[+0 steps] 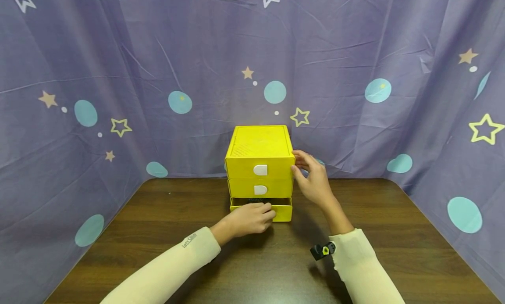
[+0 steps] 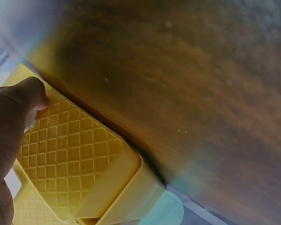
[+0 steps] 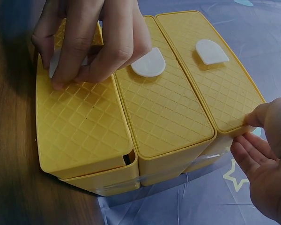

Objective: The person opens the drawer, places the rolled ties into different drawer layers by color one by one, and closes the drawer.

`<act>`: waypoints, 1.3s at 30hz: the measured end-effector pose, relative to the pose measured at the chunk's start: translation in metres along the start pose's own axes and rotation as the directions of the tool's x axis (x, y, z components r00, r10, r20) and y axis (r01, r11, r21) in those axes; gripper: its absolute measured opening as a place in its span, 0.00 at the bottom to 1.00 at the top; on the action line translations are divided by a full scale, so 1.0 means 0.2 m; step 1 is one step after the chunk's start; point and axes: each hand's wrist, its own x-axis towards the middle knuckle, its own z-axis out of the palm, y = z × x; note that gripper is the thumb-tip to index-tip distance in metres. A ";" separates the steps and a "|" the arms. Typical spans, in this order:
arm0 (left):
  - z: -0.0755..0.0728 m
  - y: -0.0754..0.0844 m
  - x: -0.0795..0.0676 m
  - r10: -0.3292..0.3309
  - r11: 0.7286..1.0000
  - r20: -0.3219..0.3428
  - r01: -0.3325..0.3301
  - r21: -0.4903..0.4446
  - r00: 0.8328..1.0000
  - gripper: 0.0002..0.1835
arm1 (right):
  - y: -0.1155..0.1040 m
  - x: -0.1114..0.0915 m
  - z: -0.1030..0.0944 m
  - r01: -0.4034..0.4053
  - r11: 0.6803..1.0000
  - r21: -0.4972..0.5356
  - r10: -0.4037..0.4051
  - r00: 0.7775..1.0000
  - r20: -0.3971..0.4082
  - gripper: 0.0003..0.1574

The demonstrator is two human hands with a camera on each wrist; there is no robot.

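Note:
A yellow three-drawer cabinet point(image 1: 261, 141) stands at the back of the table, with a white tab handle on each drawer front. Its bottom drawer point(image 1: 282, 213) is pulled out part way, and something dark shows inside. My left hand point(image 1: 252, 218) pinches the bottom drawer's white handle point(image 3: 54, 68) between thumb and fingers, covering most of it. At the upper right front corner, my right hand point(image 1: 313, 179) grips the cabinet, thumb on the front edge and fingers along the side. The upper handle point(image 1: 260, 169) and middle handle point(image 1: 260, 190) are untouched, their drawers closed.
The brown wooden table point(image 1: 173, 212) reaches back to a purple curtain point(image 1: 213, 76) with stars and dots, hanging close behind the cabinet. A small black device point(image 1: 323, 250) sits by the right sleeve cuff.

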 end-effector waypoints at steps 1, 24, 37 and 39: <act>0.00 0.00 0.00 0.001 1.000 0.000 -0.001 0.001 1.000 0.10 | 0.00 0.00 0.00 -0.001 1.000 -0.002 0.001 1.000 0.003 0.23; 0.04 -0.01 0.00 -0.016 1.000 0.005 0.016 -0.009 1.000 0.09 | 0.00 0.00 0.00 0.005 1.000 -0.024 -0.005 1.000 0.005 0.24; 0.05 -0.02 0.00 -0.031 0.999 0.049 0.030 0.017 0.998 0.08 | 0.01 0.00 0.01 0.017 1.000 -0.003 -0.017 1.000 -0.024 0.24; 0.05 -0.02 0.00 -0.034 0.999 0.047 0.033 0.010 0.998 0.08 | 0.00 0.00 0.01 0.016 1.000 -0.010 -0.016 1.000 -0.025 0.24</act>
